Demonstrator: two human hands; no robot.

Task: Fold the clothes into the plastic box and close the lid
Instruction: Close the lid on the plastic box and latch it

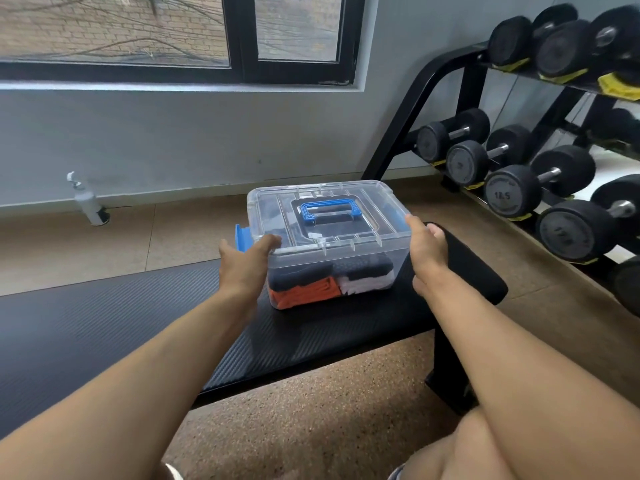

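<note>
A clear plastic box (367, 271) stands on a black padded bench (304, 341). Its clear lid (360, 206) with a blue handle (329, 210) lies on top. Folded clothes (311, 289) in orange, dark and white show through the front wall. A blue side latch (242, 237) sticks out at the box's left end. My left hand (244, 263) reaches to the lid's front left corner, fingers touching the rim next to the latch. My right hand (426, 249) lies against the box's right end, its fingers up at the lid's edge. Any latch on the right end is hidden.
A black floor mat (86, 323) lies to the left of the bench. A rack of black dumbbells (540, 174) fills the right side. A white spray bottle (88, 202) stands by the grey wall under the window. My knees show at the bottom edge.
</note>
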